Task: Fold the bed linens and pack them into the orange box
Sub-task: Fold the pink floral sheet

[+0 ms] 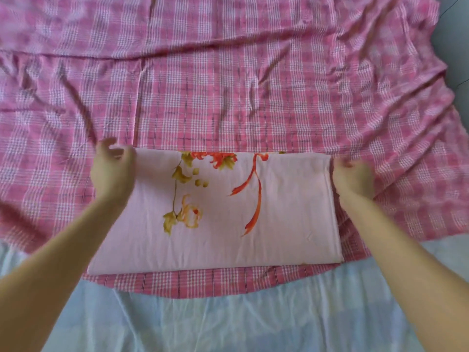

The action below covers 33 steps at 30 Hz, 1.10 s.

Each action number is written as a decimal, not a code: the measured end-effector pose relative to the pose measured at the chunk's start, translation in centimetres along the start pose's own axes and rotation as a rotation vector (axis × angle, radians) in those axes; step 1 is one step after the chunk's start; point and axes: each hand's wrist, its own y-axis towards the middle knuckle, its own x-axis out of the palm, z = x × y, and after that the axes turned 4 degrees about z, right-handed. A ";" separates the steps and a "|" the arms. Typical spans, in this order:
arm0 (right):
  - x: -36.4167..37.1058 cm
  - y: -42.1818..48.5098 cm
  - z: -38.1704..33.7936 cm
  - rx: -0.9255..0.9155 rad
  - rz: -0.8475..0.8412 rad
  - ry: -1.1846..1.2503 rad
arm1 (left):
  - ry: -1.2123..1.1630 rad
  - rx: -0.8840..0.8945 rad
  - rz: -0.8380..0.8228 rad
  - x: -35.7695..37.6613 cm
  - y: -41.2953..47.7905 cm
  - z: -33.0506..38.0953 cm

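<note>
The folded floral linen [228,212], a pale pink rectangle, lies flat on the spread pink plaid sheet [253,85], close to the sheet's near edge on the bed [228,323]. Its long axis runs left to right across me, short ends out to either side. My left hand [111,166] is at the far left corner, fingers loosely bent and blurred, so I cannot tell whether it pinches the cloth. My right hand [352,174] is at the far right corner, fingers curled down over the short edge in what looks like a grip. Each hand is at its own end, neither nearer than the other. I judge the next fold carries one short end across to the other. The orange box is not in view.
</note>
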 end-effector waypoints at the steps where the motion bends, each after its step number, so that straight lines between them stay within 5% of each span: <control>1: -0.1 -1.0 1.2 -0.090 0.029 -0.107 | 0.214 0.264 0.004 0.6 -1.7 -0.3; 4: -0.4 -4.3 4.9 -0.098 -0.136 -0.111 | 0.509 0.901 -0.202 3.8 -6.6 -1.0; 7: -1.2 -6.5 7.3 -0.061 -0.266 -0.039 | 0.682 1.096 -0.380 8.5 -10.7 -1.7; 12: -4.5 -6.8 7.0 0.007 -0.642 0.228 | 0.788 0.977 -0.431 11.9 -12.9 -3.4; 18: -6.7 -12.3 -0.3 -0.360 -0.813 0.180 | 0.500 0.936 -0.435 9.9 -12.3 -3.0; 20: -5.4 -15.7 -2.3 -0.558 -0.799 -0.004 | 0.253 0.704 -0.341 7.8 -12.1 -2.6; 23: -0.7 -20.9 -3.8 -0.845 -0.614 -0.331 | -0.169 0.106 -0.305 4.7 -11.4 -1.5; 27: 7.2 -24.9 -3.5 -0.816 -0.513 -0.487 | -0.497 -0.264 -0.292 2.8 -8.5 -0.2; 30: 9.0 -25.8 -2.7 -0.744 -0.607 -0.475 | -0.331 -0.198 -0.336 2.9 -7.6 -0.2; 33: 8.2 -25.8 -1.1 -0.973 -0.537 -0.379 | -0.064 0.074 -0.300 3.7 -7.5 0.5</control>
